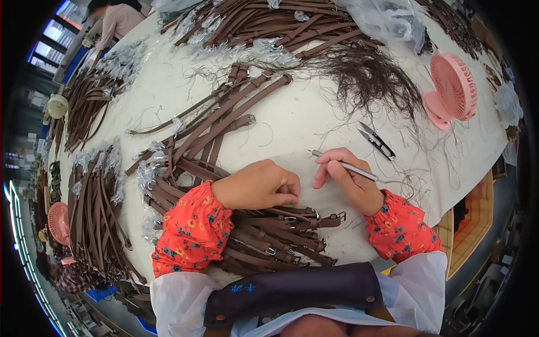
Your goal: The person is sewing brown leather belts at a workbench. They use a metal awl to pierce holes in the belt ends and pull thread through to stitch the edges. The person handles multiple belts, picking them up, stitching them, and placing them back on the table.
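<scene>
My right hand (353,182) grips a slim silvery pen-like tool (359,171) between thumb and fingers. The tool's narrow tip points up and left, and a thin grey strand trails from its back end, perhaps a cord. To its left, my left hand (261,184) is closed with the fingers curled in; whether anything is in them is hidden. Under and beside my left forearm lies a pile of brown straps with buckles (269,238), like narrow belts. Another loose bunch of brown belts (219,121) spreads beyond that hand. Black-handled thread snips (376,141) lie beyond my right hand.
A heap of dark loose threads (370,78) covers the far right middle. Beside it stands a pink fan (452,90). More belts, some with clear plastic wrap, lie at the far edge (281,25) and on the left (98,213). Another person (115,22) is at the far left.
</scene>
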`<move>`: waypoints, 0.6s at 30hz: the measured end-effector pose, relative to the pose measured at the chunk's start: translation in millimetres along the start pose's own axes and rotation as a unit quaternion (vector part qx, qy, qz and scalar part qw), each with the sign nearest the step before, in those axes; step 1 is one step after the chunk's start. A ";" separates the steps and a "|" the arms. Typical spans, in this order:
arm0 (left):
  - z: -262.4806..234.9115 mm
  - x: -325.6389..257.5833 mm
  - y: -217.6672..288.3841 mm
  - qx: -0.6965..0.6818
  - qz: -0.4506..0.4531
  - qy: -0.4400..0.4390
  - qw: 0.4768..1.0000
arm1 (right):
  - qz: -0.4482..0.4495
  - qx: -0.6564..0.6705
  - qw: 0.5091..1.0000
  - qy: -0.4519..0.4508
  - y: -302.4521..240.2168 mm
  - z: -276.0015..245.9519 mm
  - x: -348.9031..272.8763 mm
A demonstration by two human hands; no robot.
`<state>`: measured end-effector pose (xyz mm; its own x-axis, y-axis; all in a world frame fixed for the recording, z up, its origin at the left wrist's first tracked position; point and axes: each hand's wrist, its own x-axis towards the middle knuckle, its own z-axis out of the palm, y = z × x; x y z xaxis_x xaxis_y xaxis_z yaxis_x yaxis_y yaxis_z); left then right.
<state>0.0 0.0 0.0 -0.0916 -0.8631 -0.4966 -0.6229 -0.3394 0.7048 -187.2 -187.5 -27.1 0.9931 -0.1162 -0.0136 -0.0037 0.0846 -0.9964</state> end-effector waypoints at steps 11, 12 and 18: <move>-13.3 -35.4 -44.6 0.308 -0.189 0.413 0.836 | -0.055 -0.096 0.994 -0.016 -4.6 6.2 2.6; -13.2 -32.7 -41.9 0.303 -0.163 0.435 0.832 | -0.050 -0.094 0.994 -0.011 -4.8 5.7 1.9; -19.4 -33.5 -37.1 0.278 -0.166 0.473 0.819 | -0.044 -0.084 0.995 -0.003 -3.3 4.1 -1.0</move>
<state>41.2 34.2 0.3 0.6338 -0.7505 0.1873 -0.7734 -0.6184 0.1393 -187.7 -183.7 -23.5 0.9912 -0.1089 0.0750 0.0650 -0.0926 -0.9936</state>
